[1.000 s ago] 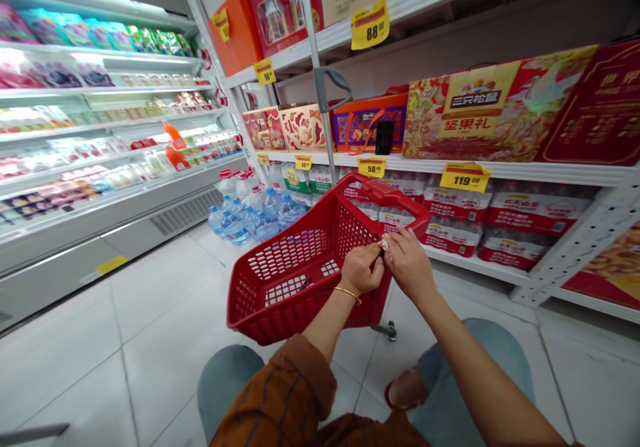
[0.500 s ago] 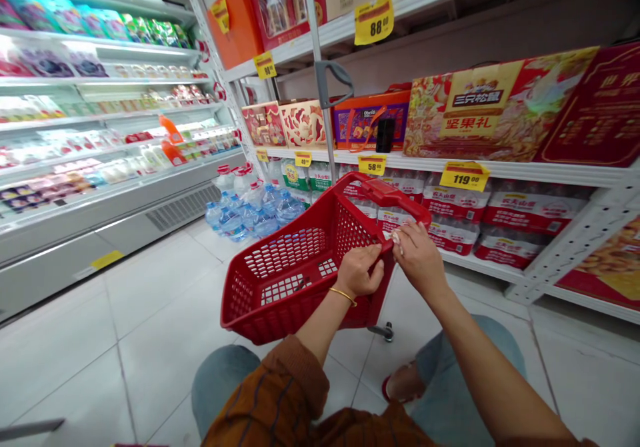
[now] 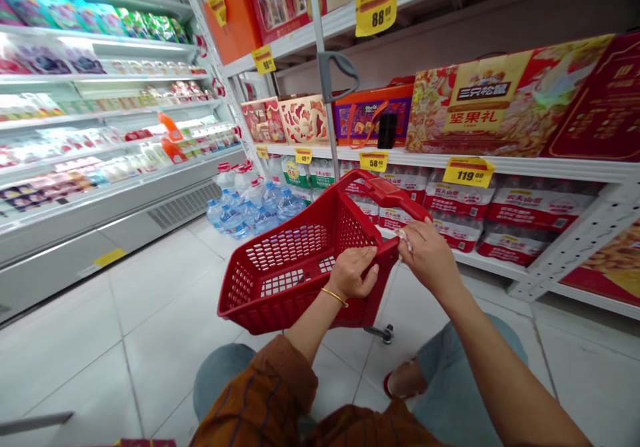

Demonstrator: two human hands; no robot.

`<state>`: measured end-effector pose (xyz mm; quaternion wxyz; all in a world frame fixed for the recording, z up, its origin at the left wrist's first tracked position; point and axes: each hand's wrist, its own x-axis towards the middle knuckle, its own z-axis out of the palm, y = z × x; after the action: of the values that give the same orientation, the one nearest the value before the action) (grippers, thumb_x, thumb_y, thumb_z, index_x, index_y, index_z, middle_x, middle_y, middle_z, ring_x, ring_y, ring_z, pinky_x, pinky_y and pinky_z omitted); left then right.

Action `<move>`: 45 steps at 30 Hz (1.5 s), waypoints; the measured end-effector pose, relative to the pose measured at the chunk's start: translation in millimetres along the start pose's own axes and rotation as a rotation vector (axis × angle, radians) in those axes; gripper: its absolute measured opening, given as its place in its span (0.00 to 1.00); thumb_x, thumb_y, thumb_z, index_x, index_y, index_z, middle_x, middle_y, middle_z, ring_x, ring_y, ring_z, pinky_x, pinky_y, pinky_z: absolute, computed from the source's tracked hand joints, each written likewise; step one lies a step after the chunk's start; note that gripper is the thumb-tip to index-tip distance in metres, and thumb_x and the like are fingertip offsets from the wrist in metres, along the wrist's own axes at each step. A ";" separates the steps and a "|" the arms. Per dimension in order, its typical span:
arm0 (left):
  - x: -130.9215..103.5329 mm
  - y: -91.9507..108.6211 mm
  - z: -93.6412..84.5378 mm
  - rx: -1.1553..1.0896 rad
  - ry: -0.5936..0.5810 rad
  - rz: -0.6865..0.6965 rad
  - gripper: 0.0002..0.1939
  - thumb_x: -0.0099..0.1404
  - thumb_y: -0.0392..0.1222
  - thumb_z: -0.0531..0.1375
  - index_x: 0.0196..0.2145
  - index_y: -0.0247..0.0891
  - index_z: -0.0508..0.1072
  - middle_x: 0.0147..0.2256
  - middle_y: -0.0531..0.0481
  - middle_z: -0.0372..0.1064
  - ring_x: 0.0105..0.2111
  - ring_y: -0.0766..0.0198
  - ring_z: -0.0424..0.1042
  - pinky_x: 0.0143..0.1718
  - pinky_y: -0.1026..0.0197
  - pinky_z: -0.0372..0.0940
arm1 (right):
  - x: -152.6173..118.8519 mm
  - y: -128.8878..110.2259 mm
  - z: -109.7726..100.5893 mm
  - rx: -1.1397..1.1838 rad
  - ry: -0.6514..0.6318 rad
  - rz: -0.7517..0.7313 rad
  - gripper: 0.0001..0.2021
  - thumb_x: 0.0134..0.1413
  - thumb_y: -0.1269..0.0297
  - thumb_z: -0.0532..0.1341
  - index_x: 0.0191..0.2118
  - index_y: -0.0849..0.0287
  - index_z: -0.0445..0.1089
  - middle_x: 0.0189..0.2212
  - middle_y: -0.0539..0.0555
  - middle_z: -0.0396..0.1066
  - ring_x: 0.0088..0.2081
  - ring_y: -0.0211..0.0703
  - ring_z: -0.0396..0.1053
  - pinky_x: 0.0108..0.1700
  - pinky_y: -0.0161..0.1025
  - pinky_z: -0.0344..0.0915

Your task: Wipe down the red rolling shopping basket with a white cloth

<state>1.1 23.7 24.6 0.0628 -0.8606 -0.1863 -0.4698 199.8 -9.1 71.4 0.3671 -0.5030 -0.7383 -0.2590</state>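
Note:
A red plastic shopping cart (image 3: pixel 280 307) with a perforated basket stands in front of me. My left hand (image 3: pixel 353 274), a gold bangle at its wrist, is closed on the cart's near side rim, close to the back corner. My right hand (image 3: pixel 426 255) pinches a small crumpled white tissue (image 3: pixel 404 237) and presses it against the cart's frame, just below the end of the red handle (image 3: pixel 395 195). Most of the tissue is hidden by the fingers. Inside the basket I see only its holed floor and walls.
Shelves with boxed gifts (image 3: pixel 480 107) and packs of bottled water (image 3: pixel 457 197) stand ahead. Large water bottles (image 3: pixel 250 210) sit on the floor beyond the cart. A refrigerated display (image 3: pixel 100 207) runs along the left. A metal pole with a grey handle (image 3: pixel 337 77) rises behind the cart.
The right hand with the tissue has shifted slightly right and down along the frame. The left hand stays on the rim, and the basket has swung a little to the left.

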 end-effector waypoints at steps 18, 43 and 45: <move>2.3 44.1 -14.9 0.123 0.165 -0.329 0.17 0.67 0.35 0.52 0.51 0.34 0.70 0.51 0.38 0.72 0.52 0.56 0.71 0.56 0.48 0.65 | -8.7 -49.7 -5.9 0.098 0.155 0.047 0.10 0.61 0.66 0.54 0.41 0.62 0.71 0.39 0.60 0.74 0.46 0.49 0.70 0.59 0.52 0.63; 9.1 41.0 0.2 0.038 0.044 -0.293 0.19 0.65 0.31 0.49 0.50 0.33 0.70 0.47 0.39 0.74 0.49 0.56 0.73 0.51 0.51 0.70 | -9.3 19.1 -11.1 0.096 -0.179 -0.622 0.21 0.62 0.70 0.56 0.61 0.55 0.62 0.55 0.56 0.70 0.58 0.47 0.65 0.61 0.50 0.63; 8.5 41.1 1.0 0.038 0.050 -0.287 0.19 0.65 0.31 0.49 0.51 0.33 0.70 0.48 0.39 0.74 0.49 0.56 0.73 0.51 0.51 0.70 | -10.0 15.3 -13.2 0.081 -0.134 -0.618 0.21 0.62 0.73 0.55 0.60 0.57 0.63 0.54 0.57 0.71 0.57 0.48 0.65 0.60 0.51 0.64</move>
<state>21.6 -11.7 33.9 0.0157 -0.8117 -0.3148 -0.4917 220.1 -19.0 71.4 0.2414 -0.2561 -0.8883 -0.2952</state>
